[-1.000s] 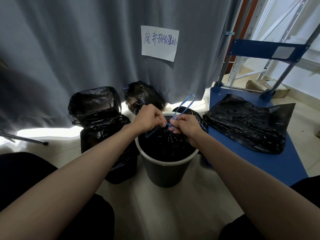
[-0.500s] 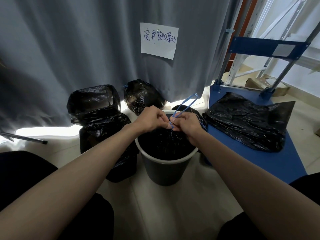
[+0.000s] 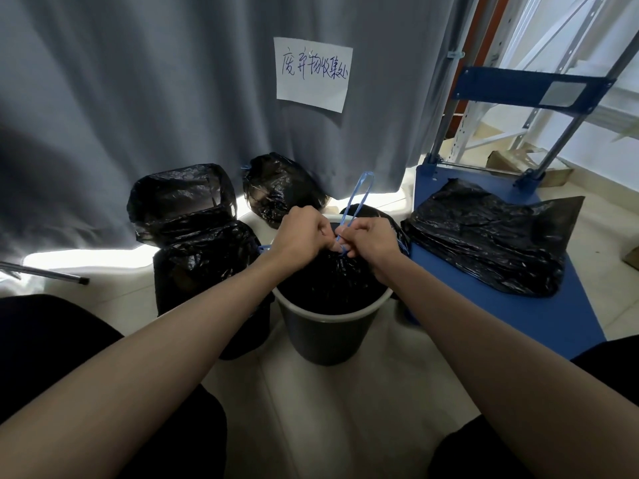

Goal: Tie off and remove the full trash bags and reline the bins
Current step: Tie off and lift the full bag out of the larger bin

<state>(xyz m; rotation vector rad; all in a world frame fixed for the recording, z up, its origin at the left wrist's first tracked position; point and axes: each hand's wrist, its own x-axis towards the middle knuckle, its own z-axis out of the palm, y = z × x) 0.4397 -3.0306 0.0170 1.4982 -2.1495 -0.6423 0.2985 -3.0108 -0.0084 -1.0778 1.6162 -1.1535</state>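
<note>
Both hands meet over the mouth of a round dark plastic bin with a pale rim (image 3: 330, 335), which stands on the floor directly beneath them. The left hand (image 3: 300, 234) and the right hand (image 3: 369, 238) are each clenched on the thin blue drawstring (image 3: 358, 197), whose loop rises above and beyond the knuckles. Under the hands, the gathered black trash bag (image 3: 328, 285) sits inside the bin, its neck puckered at the fingers. Left of the left hand stands a black-lined square bin (image 3: 193, 236). Beyond the hands, a tied black bag (image 3: 280, 188) rests against the grey curtain (image 3: 138, 81). Right of the right hand, flat black bags (image 3: 491, 236) lie on a blue cart platform (image 3: 539, 312).
</note>
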